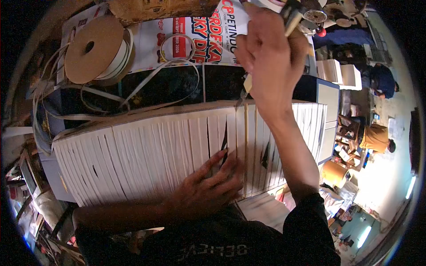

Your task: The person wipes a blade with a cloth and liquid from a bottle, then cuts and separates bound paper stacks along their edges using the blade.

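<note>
A long row of thin book blocks (155,150), packed side by side with pale paper edges up, fills the middle of the view. On these edges lies my left hand (213,177), fingers stretched out, by a narrow dark gap. My right hand (277,57) is closed above the far edge of the row, right of the middle. From its lower side juts a small knife (246,83), pale at the handle, its metal tip pointing down at the row's far edge. The fingers hide most of its handle.
A cardboard spool (91,48) of white ribbon stands at the far left, with loose ribbon loops (155,80) before it. Beyond lies a printed sheet (177,37). A dark-and-wood tool (293,20) shows behind my right hand. Other people (375,137) are at the far right.
</note>
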{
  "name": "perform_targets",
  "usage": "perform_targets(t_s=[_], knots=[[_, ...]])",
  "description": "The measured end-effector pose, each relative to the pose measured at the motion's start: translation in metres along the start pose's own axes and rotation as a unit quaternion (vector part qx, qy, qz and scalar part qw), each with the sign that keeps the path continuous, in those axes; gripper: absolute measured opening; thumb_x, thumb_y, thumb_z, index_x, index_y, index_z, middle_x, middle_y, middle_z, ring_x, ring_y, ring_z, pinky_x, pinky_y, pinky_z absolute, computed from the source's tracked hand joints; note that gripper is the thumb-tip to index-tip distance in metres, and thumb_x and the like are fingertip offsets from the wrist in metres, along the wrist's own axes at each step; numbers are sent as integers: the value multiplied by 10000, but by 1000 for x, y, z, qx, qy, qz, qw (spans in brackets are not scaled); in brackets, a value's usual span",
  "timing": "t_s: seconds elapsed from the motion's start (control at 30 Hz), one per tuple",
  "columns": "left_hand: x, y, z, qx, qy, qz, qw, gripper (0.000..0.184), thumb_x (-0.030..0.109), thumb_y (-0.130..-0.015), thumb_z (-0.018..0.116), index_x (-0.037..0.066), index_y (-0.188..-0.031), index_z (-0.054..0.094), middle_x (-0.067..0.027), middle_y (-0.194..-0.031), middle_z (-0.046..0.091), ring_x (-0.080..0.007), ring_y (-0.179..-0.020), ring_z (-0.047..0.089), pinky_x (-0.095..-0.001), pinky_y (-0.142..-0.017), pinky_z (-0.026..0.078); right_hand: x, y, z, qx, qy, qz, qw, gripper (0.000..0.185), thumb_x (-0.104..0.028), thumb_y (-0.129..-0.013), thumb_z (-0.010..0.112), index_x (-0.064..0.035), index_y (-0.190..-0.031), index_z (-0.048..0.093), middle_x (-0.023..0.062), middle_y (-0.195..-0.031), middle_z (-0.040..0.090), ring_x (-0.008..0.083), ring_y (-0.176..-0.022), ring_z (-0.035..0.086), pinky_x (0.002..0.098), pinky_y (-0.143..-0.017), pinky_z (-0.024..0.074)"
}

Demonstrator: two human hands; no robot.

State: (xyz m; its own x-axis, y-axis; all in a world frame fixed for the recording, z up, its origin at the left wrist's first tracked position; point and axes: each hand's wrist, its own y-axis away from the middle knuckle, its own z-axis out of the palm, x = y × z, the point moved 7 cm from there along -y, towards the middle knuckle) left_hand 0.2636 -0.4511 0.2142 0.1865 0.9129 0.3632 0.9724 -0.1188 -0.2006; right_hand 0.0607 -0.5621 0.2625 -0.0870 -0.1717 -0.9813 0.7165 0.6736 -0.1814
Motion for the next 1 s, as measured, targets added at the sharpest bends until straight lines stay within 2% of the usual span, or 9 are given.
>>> perform_targets(t_s=[0.1,0.17,0.23,0.3,0.37,0.47,0.53,0.9,1.0], knots=[[0,0,4,12,38,-13,999,445,420,-1019,493,51,-1245,598,-165,-1349,538,-333,-1418,395,-540,-1238,228,30,12,10,2,10,-16,1000,240,-161,-1002,556,19,-904,680,-35,-601,310,61,-487,273,258,-436,231],[0,-1,-1,-5,3,7,1000,461,422,-1023,492,40,-1256,600,-170,-1362,537,-328,-1415,403,-528,-1238,228,22,13,3,44,35,48,997,309,-176,-1010,525,-23,-749,585,-39,-576,281,54,-476,272,260,-429,214],[0,-2,1,-21,-24,12,999,476,425,-1027,490,30,-1268,603,-175,-1374,537,-323,-1412,412,-515,-1238,228,-23,7,-22,37,-27,-98,994,363,-216,-1018,473,-84,-680,453,-33,-560,260,63,-455,258,256,-427,216],[0,0,0,-4,8,-12,1000,493,399,-1032,485,4,-1307,593,-182,-1417,523,-317,-1405,431,-475,-1241,227,-54,5,-10,-67,-148,13,987,373,-256,-1026,428,-108,-685,396,-20,-562,264,73,-441,245,248,-431,207],[0,0,-2,-3,-6,-5,1000,497,381,-1031,484,-7,-1327,578,-187,-1436,511,-319,-1404,436,-460,-1242,228,-65,27,6,-10,-205,-23,978,331,-264,-1013,433,-67,-757,503,-8,-556,263,78,-434,241,238,-438,195],[-2,-1,-5,-2,-4,4,1000,490,343,-1020,496,-19,-1344,566,-193,-1456,499,-320,-1406,437,-440,-1242,234,-48,31,14,-42,-45,89,994,324,-264,-1006,454,-1,-902,613,-11,-554,264,75,-437,243,232,-439,198],[-4,0,-7,-2,15,3,1000,479,322,-1009,508,-21,-1340,567,-194,-1457,498,-321,-1409,434,-437,-1242,238,-40,31,13,-40,-50,124,990,328,-254,-1010,467,23,-1022,643,-13,-564,267,74,-448,236,234,-440,202],[-2,0,-7,6,24,-9,1000,464,279,-965,517,8,-1341,551,-197,-1445,495,-318,-1398,438,-485,-1235,262,-20,16,18,-142,-78,-72,984,258,-118,-984,539,83,-1093,659,1,-656,366,67,-514,266,243,-440,217],[-3,0,-5,8,45,-11,999,455,292,-979,498,19,-1339,549,-188,-1450,486,-309,-1397,436,-484,-1234,265,7,15,14,-92,-98,-64,989,241,-107,-989,524,54,-1075,680,-8,-646,343,60,-517,252,243,-445,236]])
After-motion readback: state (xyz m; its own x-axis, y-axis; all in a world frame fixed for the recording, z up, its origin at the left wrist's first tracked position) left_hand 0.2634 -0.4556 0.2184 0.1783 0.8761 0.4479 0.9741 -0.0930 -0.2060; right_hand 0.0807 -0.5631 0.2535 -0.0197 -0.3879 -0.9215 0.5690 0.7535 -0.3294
